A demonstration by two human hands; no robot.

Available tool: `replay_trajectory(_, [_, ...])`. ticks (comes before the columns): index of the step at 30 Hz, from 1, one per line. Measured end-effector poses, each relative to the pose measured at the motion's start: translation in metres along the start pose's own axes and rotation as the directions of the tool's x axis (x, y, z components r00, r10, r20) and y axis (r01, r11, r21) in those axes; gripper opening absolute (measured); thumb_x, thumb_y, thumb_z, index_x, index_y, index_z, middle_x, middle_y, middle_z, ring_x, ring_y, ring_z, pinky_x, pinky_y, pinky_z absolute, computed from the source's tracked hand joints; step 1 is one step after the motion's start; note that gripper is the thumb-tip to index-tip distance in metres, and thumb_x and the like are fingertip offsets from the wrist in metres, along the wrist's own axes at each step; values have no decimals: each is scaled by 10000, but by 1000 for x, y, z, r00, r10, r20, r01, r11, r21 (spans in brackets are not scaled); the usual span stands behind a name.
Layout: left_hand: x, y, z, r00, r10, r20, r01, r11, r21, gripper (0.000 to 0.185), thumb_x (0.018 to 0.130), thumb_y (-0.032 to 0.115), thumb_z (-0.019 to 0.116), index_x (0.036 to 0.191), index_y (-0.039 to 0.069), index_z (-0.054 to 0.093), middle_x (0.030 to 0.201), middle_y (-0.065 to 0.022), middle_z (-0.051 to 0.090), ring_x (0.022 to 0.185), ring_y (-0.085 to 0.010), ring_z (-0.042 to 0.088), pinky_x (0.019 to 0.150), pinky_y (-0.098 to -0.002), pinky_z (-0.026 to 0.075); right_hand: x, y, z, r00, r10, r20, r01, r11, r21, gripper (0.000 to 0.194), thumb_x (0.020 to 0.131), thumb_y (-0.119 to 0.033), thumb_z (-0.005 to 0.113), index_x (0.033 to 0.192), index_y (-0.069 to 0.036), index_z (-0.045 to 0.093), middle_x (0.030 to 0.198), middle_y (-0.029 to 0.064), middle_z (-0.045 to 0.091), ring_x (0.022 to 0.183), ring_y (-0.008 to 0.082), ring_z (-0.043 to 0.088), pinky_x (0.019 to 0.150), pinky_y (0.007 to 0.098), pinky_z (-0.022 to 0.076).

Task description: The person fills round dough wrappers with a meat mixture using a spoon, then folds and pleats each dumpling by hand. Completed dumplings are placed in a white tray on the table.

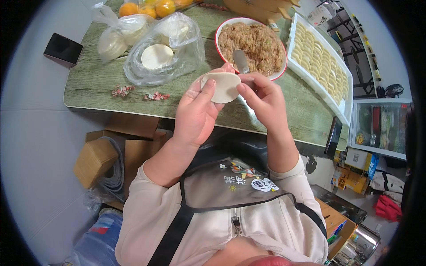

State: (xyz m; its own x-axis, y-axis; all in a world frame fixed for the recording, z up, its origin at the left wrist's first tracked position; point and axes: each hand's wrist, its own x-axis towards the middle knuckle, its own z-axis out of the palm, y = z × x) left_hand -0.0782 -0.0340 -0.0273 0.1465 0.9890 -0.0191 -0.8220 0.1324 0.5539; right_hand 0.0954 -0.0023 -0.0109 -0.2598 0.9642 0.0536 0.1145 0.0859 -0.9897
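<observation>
A round dumpling wrapper (225, 89) lies across the fingers of my left hand (196, 113), whose thumb presses on its left part. My right hand (269, 99) pinches the wrapper's right edge between thumb and fingers. Just beyond my hands is a red-rimmed white bowl (217, 36) full of minced filling (254, 41). A flat metal spreader (240, 59) rests in the filling, its lower end hidden behind my right hand. To the left, a stack of wrappers (157, 56) sits in an opened clear plastic bag (189, 56).
A white tray (346, 114) of folded dumplings (318, 60) stands at the right. Tied bags of wrappers (113, 45) and oranges (165, 7) are at the back left. Phones lie at the table's left corner (63, 48) and right front edge (333, 135). Cardboard boxes (96, 159) stand below left.
</observation>
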Motion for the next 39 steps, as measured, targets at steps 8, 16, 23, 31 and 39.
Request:
replay_trajectory(8, [-7, -5, -15, 901, -429, -59, 370, 833, -412, 736, 1043, 547, 404, 1458, -62, 397, 1469, -199, 477, 1321, -344, 500, 1147, -442, 386, 3, -26, -7, 862, -442, 249, 505, 708, -494, 128, 832, -34, 768, 957, -27, 745, 897, 78, 690, 750, 151, 667, 655, 269, 509])
replay_trajectory(16, [8, -1, -17, 927, -358, 113, 375, 897, -233, 504, 1098, 237, 307, 1516, -42, 264, 1566, -252, 319, 1440, -379, 363, 1195, -491, 341, 0, -33, -47, 991, -106, 84, 130, 919, -371, 443, 914, 97, 541, 1311, -78, 630, 1144, 101, 690, 809, 96, 622, 652, 209, 466])
replay_trajectory(23, [3, -11, -18, 836, -549, -8, 530, 810, -251, 502, 1091, 273, 363, 1483, -34, 306, 1543, -257, 351, 1447, -383, 346, 1186, -491, 336, 33, -16, -72, 968, -234, 87, 182, 424, -887, 277, 908, 17, 610, 1152, -77, 703, 1018, 123, 721, 803, 246, 701, 674, 333, 529])
replay_trajectory(31, [32, -30, -2, 850, -513, -121, 403, 779, -480, 439, 1075, 213, 386, 1392, -92, 384, 1459, -238, 448, 1356, -359, 450, 1169, -470, 366, 29, -36, -57, 974, -160, 158, 187, 183, -965, 144, 866, -86, 687, 989, -108, 760, 889, 67, 682, 733, 310, 652, 638, 372, 512])
replay_trajectory(39, [47, -33, 16, 901, -410, -142, 315, 842, -438, 423, 1091, 215, 355, 1421, -47, 392, 1450, -176, 485, 1337, -295, 480, 1158, -443, 384, 20, -30, -68, 973, -146, 179, 219, 344, -913, 191, 846, -37, 699, 1018, -94, 760, 871, 81, 679, 723, 276, 654, 635, 350, 510])
